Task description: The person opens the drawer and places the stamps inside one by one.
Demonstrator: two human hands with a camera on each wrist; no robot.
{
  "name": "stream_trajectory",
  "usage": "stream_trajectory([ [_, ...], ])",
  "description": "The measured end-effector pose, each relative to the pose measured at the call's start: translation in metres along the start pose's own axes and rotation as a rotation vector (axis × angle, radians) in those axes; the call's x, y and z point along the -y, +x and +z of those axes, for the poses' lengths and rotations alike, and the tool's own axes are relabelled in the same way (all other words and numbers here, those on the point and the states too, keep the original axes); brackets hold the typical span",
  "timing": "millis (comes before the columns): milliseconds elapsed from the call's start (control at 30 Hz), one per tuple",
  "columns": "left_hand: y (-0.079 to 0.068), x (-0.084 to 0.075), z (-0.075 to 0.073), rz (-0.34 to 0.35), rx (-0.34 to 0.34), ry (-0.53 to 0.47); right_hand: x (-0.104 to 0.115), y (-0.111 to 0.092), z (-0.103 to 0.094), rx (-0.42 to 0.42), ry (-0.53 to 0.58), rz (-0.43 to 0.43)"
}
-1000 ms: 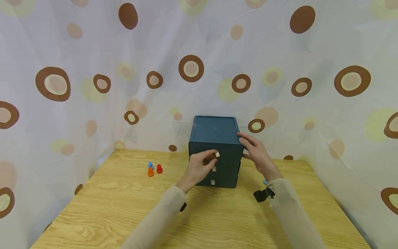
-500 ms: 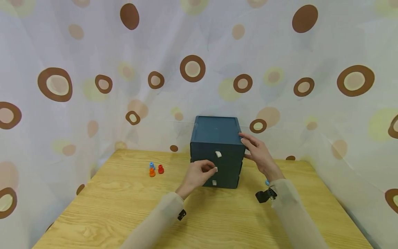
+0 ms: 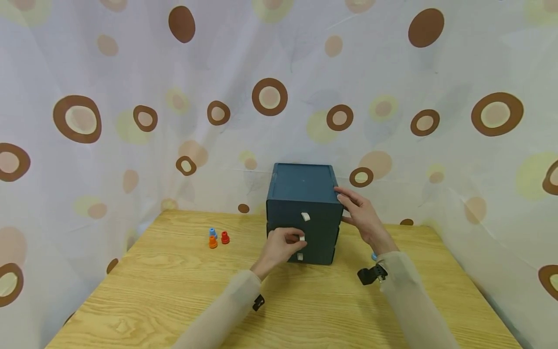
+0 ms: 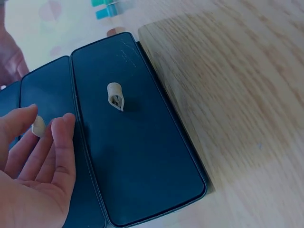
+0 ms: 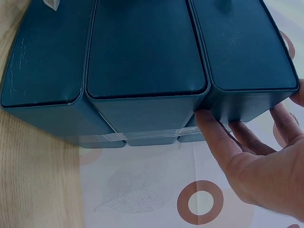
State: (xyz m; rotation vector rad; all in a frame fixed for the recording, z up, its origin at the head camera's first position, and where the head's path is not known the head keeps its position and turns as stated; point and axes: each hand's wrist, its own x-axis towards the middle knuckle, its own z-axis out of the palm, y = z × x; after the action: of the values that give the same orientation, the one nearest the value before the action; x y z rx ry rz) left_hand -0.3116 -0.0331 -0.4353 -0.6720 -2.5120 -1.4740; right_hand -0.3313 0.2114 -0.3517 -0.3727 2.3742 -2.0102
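A dark blue three-drawer cabinet (image 3: 305,184) stands against the patterned backdrop, each drawer front with a small white handle. My left hand (image 3: 281,247) is at the middle drawer, its thumb and fingers pinching that drawer's handle (image 4: 38,127). In the left wrist view the bottom drawer's loop-shaped handle (image 4: 115,96) shows beside the hand, untouched. The top drawer's handle (image 3: 305,216) is above my left hand in the head view. My right hand (image 3: 363,218) steadies the cabinet's right side near the top front corner, its extended fingers (image 5: 216,135) on the side wall.
On the wooden table (image 3: 174,291), left of the cabinet, a blue peg (image 3: 212,231), an orange peg (image 3: 212,242) and a red peg (image 3: 224,237) stand close together. A small blue item (image 3: 374,256) is partly hidden behind my right wrist.
My left hand has moved down from the top drawer's handle to the middle one, and its fingers have come around it. My right hand has stayed at the cabinet's side.
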Motion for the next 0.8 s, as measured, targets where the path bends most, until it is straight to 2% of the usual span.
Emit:
stream_trajectory([
  [200,0.002,0.001,0.0,0.005,0.003,-0.005,-0.002,0.0,0.0,-0.001,-0.002,-0.003],
  [500,0.001,0.002,-0.008,0.052,0.097,0.044,0.0,0.001,-0.002,0.002,-0.02,-0.013],
  [800,-0.009,-0.003,-0.011,0.077,0.153,0.057,-0.003,0.001,-0.001,0.003,-0.009,-0.006],
])
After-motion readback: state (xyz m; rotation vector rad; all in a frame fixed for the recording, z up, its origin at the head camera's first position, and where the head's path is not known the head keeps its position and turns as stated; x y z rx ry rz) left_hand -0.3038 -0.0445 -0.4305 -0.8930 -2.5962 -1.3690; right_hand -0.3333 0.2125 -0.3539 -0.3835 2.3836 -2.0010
